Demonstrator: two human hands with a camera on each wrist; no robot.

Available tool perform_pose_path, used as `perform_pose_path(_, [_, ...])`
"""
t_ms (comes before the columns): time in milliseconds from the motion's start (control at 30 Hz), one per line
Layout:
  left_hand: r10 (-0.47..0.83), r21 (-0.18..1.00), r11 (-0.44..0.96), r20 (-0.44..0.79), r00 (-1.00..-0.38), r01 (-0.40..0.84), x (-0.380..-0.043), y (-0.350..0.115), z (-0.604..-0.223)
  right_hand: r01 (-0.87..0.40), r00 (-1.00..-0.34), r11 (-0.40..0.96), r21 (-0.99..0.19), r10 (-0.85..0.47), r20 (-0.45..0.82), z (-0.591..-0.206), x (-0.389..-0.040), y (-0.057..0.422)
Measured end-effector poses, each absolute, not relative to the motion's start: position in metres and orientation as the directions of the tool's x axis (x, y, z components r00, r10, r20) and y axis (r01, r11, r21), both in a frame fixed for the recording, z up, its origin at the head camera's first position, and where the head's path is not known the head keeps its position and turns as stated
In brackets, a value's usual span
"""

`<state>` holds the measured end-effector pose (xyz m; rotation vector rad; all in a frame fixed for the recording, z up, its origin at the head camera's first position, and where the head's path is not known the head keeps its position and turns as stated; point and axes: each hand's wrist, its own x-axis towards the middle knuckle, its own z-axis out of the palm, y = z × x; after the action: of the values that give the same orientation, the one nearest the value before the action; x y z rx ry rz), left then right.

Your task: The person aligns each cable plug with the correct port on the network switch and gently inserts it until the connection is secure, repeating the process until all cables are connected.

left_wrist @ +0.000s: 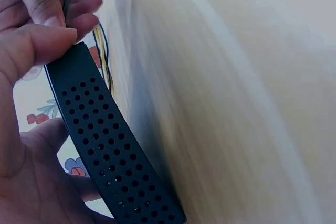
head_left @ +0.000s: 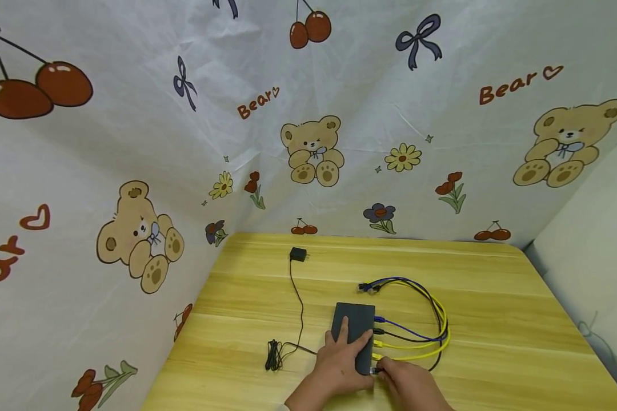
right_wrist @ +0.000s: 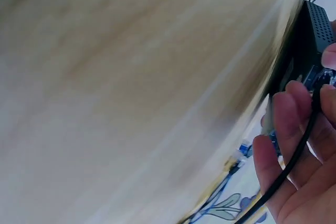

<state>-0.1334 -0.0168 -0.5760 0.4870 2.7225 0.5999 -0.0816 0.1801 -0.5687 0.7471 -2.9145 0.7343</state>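
A flat black network switch [head_left: 357,317] lies on the wooden table, its perforated side [left_wrist: 105,140] facing the left wrist camera. My left hand [head_left: 339,362] spreads over its top and holds it, the thumb bent at the near corner. Along its right side, a blue cable [head_left: 406,330], a black cable [head_left: 408,341] and two yellow cables [head_left: 411,358] run from the ports. My right hand [head_left: 408,379] pinches the plug of another black network cable [right_wrist: 294,156] at the nearest port. The fingers partly hide that plug, and I cannot tell how deep it sits.
Right of the switch the cables loop round, their loose plugs [head_left: 367,287] lying together behind it. A black power adapter [head_left: 298,254] lies at the back left, its thin cord running to a tied bundle [head_left: 273,355] left of the switch. A printed cloth [head_left: 339,211] hangs behind the table.
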Motion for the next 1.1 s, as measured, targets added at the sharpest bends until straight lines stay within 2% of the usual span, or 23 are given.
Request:
perform_pose_path(200, [0.374, 0.477, 0.848, -0.228, -0.899, 0.232, -0.132, -0.015, -0.575, -0.474, -0.880, 0.817, -0.329, -0.450, 0.151, -0.567, -0.081, 0.175])
perform_pose_path(367, [0.376, 0.489, 0.843, -0.234, -0.897, 0.225, -0.133, -0.015, -0.575, -0.470, -0.882, 0.819, -0.331, -0.450, 0.139, -0.566, -0.081, 0.173])
perform_pose_path(600, [0.383, 0.479, 0.846, -0.240, -0.892, 0.234, -0.135, -0.014, -0.575, -0.505, -0.863, 0.792, -0.344, -0.462, 0.202, -0.565, -0.080, 0.170])
perform_pose_path(833, [0.369, 0.490, 0.843, -0.222, -0.903, 0.224, -0.133, -0.012, -0.575, -0.475, -0.879, 0.807, -0.350, -0.452, 0.151, -0.566, -0.081, 0.171])
perform_pose_path(1100, [0.329, 0.445, 0.871, -0.216, -0.919, 0.208, -0.131, -0.008, -0.577, -0.448, -0.894, 0.831, -0.329, -0.411, 0.180, -0.568, -0.080, 0.183])
